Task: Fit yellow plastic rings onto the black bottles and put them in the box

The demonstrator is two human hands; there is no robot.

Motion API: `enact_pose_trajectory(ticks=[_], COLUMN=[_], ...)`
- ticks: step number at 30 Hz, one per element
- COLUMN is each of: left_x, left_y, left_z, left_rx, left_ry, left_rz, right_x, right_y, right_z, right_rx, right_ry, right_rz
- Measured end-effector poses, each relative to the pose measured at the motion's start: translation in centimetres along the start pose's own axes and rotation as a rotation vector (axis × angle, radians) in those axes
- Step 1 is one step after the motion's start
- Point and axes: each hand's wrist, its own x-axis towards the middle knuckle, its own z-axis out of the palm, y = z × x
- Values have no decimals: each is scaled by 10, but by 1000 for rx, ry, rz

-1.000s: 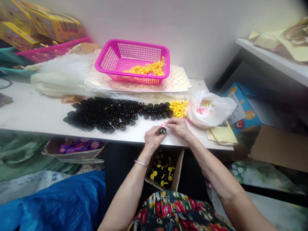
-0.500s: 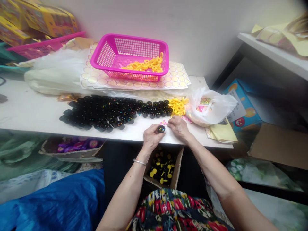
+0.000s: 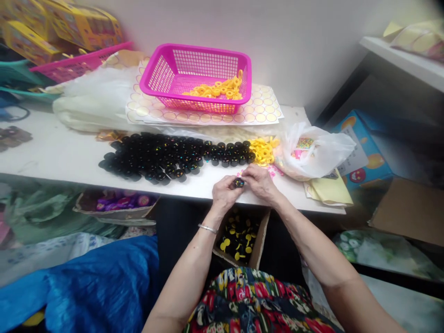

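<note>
Gripped a small black cap point(image 3: 239, 183) in the left hand point(image 3: 225, 194), fingers curled shut around its sides, just above the near edge of the white table point(image 3: 62, 152). Met it from the other side with the right hand point(image 3: 260, 182), fingertips pinched together and touching the cap's top (what lay between them, if anything, was too small to tell). Worked just in front of a long cluster of black caps point(image 3: 166, 157) standing on the table, with a heap of yellow rings point(image 3: 263, 150) at its right end and a plastic bag point(image 3: 319, 150) beside that. Sat facing a pink basket point(image 3: 163, 76) at the back, resting on sticker sheets point(image 3: 263, 108) and holding more yellow rings. Kept a cardboard box point(image 3: 258, 247) below the table edge, under both hands.
</note>
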Motion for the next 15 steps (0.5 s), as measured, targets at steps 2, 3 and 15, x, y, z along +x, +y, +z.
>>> enact_pose_trajectory(ticks=[2, 3, 15], left_x=[0, 0, -1], left_y=[0, 0, 0], left_z=[0, 0, -2], left_rx=[1, 1, 32], left_ry=[2, 3, -9], left_rz=[2, -2, 4], right_x=[-1, -1, 1], right_y=[-7, -10, -25], right_z=[-1, -1, -1], right_rx=[-16, -56, -418], right_ry=[-43, -66, -196], right_rz=[-49, -56, -117])
